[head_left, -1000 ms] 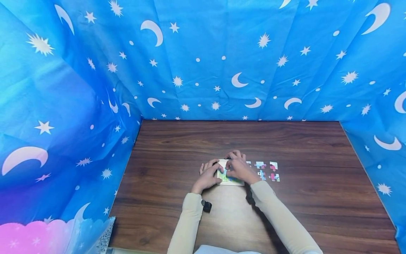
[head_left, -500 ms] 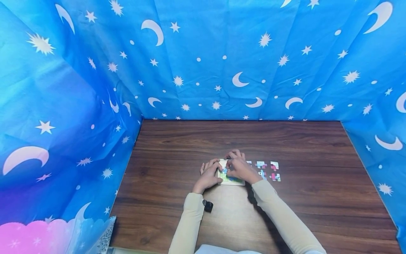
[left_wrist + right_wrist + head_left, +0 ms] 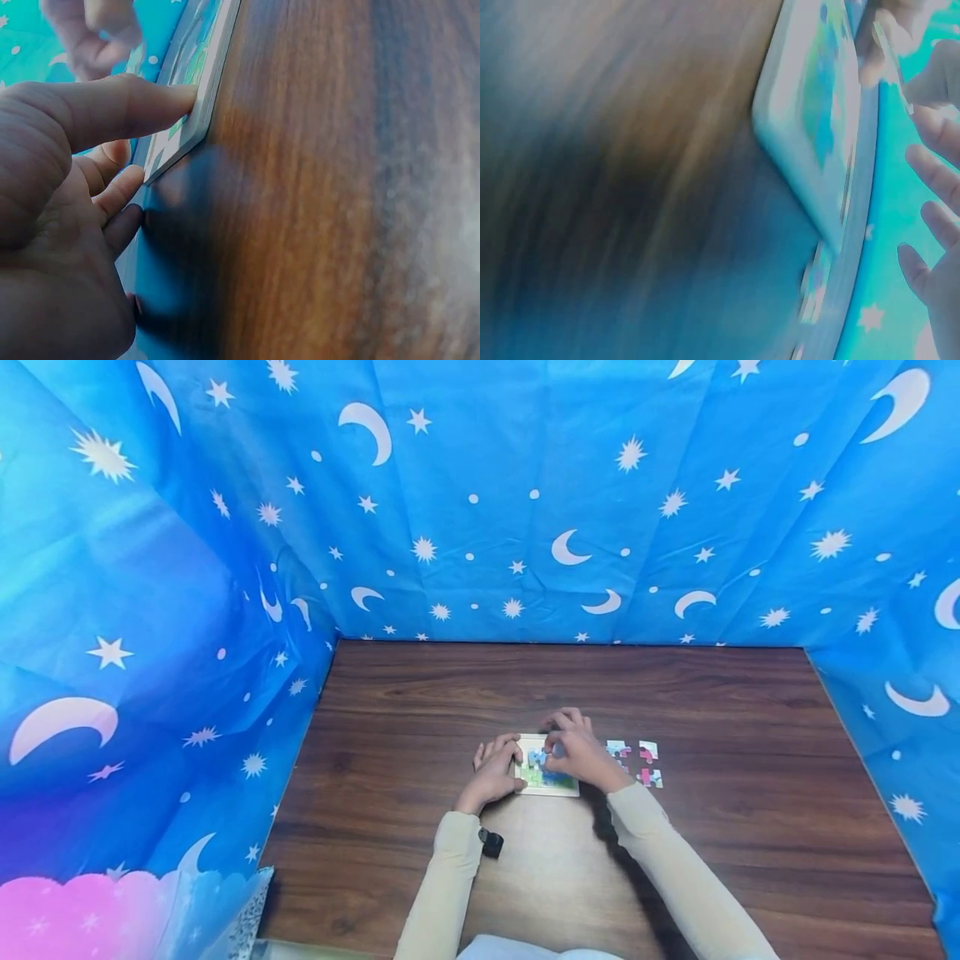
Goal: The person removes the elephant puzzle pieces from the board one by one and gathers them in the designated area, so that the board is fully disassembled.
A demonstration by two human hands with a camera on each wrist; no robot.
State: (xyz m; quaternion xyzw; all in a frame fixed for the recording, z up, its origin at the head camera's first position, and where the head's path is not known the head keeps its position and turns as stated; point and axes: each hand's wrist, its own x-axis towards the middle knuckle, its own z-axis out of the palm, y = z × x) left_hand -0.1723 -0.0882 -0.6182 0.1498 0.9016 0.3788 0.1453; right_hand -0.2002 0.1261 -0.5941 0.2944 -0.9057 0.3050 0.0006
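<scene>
The puzzle tray [image 3: 555,792], pale-rimmed with green and blue pieces inside, lies flat on the table. My left hand [image 3: 492,777] grips its left side; in the left wrist view that hand [image 3: 82,157] has its thumb on the rim [image 3: 204,112] and its fingers against the outer edge. Above the tray's right part is my right hand [image 3: 585,756]. In the right wrist view, the right hand [image 3: 937,135] pinches a thin puzzle piece [image 3: 894,67] between thumb and index finger, raised off the tray, other fingers spread. The piece's picture cannot be made out.
Several loose puzzle pieces [image 3: 648,750] lie on the brown wooden table [image 3: 420,693] right of the tray, some partly behind my right hand. Blue cloth [image 3: 480,527] with moons and stars rises behind the table and at both sides.
My right hand has lifted and shifted slightly right, uncovering more of the pieces in the tray. My left hand has stayed at the tray's left side.
</scene>
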